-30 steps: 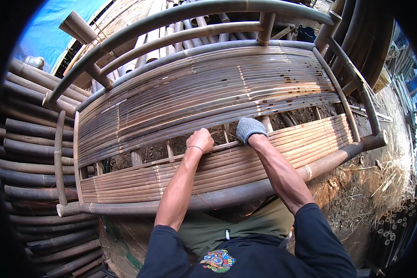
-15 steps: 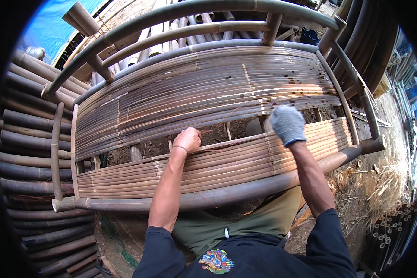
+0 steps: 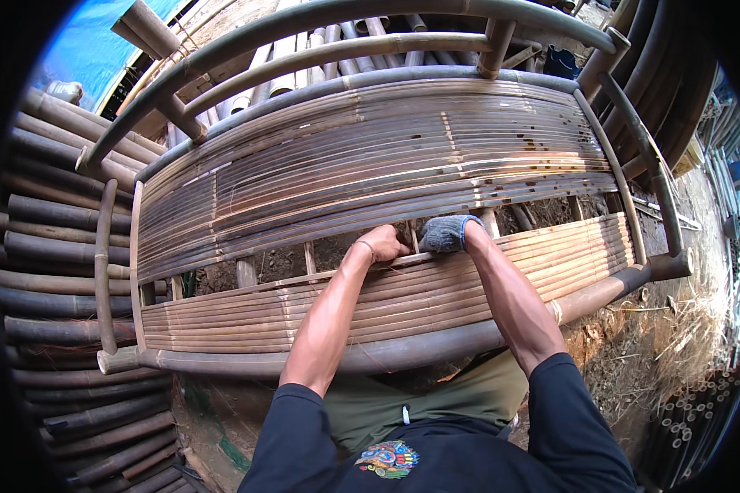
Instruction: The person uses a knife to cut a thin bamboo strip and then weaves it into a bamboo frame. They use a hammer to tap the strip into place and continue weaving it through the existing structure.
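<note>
Head view, slatted bamboo bench (image 3: pixel 370 156), knit-gloved hand (image 3: pixel 445 234)

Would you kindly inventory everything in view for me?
Bench: one, brown, centre
Slats: many, tan and brown, across bench in two bands
Soil: uncounted, brown, between bands
Stacked poles: many, mostly dark, left
Far poles: several, pale, beyond the bench
Thick poles: several, dark, upper right
Tarp: one, blue, upper left
Straw: one heap, pale yellow, right
Cut tubes: many, pale ends, lower right
Shirt: one, dark, bottom
Trousers: one pair, green, bottom
Left grip: one, bare, at front band's edge
Right grip: one, grey-gloved, same edge
</note>
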The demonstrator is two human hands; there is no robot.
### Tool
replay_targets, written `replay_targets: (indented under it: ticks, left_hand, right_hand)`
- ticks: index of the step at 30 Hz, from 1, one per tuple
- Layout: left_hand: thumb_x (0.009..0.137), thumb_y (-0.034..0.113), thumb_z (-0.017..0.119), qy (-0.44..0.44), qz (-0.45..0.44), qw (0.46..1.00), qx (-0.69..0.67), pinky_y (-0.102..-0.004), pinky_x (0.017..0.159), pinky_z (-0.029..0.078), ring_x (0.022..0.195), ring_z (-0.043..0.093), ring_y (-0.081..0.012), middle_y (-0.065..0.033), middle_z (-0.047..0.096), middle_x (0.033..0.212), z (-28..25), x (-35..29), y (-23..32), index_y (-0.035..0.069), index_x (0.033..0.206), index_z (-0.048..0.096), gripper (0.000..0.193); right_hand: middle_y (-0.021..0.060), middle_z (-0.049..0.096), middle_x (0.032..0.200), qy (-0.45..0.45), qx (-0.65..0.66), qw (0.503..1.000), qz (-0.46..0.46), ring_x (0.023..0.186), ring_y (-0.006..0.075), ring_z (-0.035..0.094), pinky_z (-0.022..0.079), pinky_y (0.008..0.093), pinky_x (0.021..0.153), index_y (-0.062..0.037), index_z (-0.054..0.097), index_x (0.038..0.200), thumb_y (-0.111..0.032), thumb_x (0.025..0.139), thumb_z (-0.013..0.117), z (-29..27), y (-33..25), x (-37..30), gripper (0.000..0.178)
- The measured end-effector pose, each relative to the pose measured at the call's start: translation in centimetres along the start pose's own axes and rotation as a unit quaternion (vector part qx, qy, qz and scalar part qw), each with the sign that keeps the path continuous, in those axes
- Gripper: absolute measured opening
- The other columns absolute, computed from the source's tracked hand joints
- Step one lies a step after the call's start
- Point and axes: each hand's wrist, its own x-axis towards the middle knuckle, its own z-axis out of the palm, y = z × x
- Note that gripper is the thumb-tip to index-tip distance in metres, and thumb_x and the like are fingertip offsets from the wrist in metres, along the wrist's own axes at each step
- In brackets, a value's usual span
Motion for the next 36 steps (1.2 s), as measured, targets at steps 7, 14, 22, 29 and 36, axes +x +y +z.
replay_targets:
  ticks: [7,14,22,29,36]
  left_hand:
    - [0.089,0.023,0.075,0.172,-0.012,0.966,-0.194,-0.0300,0.070,0.051,0.072,0.061,-0.0139,-0.0066,0.071,0.078,-0.7,-6.8,-0.5,-0.001,0.097,0.076,0.025]
    - [0.094,0.025,0.072,0.000,0.072,0.929,-0.362,-0.0239,0.066,0.048,0.069,0.058,-0.0080,-0.0018,0.069,0.079,-3.6,-10.8,1.6,0.000,0.095,0.075,0.026]
    - [0.100,0.029,0.064,0.045,0.086,0.858,-0.505,-0.0232,0.064,0.055,0.064,0.061,-0.0059,-0.0053,0.072,0.090,-2.4,-11.0,3.3,0.001,0.115,0.067,0.032]
    - [0.090,0.038,0.060,0.357,-0.015,0.924,-0.140,-0.0460,0.090,0.052,0.102,0.069,-0.0356,-0.0218,0.071,0.110,1.3,-6.6,3.1,-0.002,0.107,0.071,0.045]
    - [0.097,0.047,0.049,0.113,-0.098,0.989,0.002,-0.0581,0.100,0.042,0.118,0.060,-0.0429,-0.0224,0.066,0.123,2.9,-4.8,1.5,0.008,0.112,0.074,0.048]
  right_hand:
    - [0.0208,0.070,0.108,0.210,-0.054,0.976,-0.024,0.101,0.0406,0.066,0.053,0.0471,0.089,-0.0068,0.071,0.111,-0.030,0.084,0.064,-2.8,-12.6,-9.1,0.037]
    - [0.0162,0.065,0.121,0.359,-0.019,0.929,-0.087,0.116,0.0349,0.060,0.047,0.0462,0.101,-0.0150,0.065,0.128,-0.039,0.085,0.072,0.8,-15.9,-11.5,0.050]
    - [0.0136,0.070,0.101,0.430,0.205,0.878,-0.047,0.097,0.0258,0.066,0.052,0.0355,0.085,-0.0020,0.073,0.097,-0.026,0.094,0.065,2.0,-20.1,-19.7,0.026]
    - [0.0003,0.059,0.063,0.517,0.491,0.593,-0.373,0.051,0.0184,0.058,0.052,0.0338,0.051,-0.0043,0.062,0.084,-0.030,0.099,0.061,7.4,-20.9,-49.1,0.030]
    - [0.0038,0.061,0.058,0.396,0.143,0.782,0.460,0.047,0.0145,0.057,0.051,0.0308,0.051,-0.0018,0.070,0.070,-0.020,0.087,0.060,10.8,-24.5,-60.9,0.026]
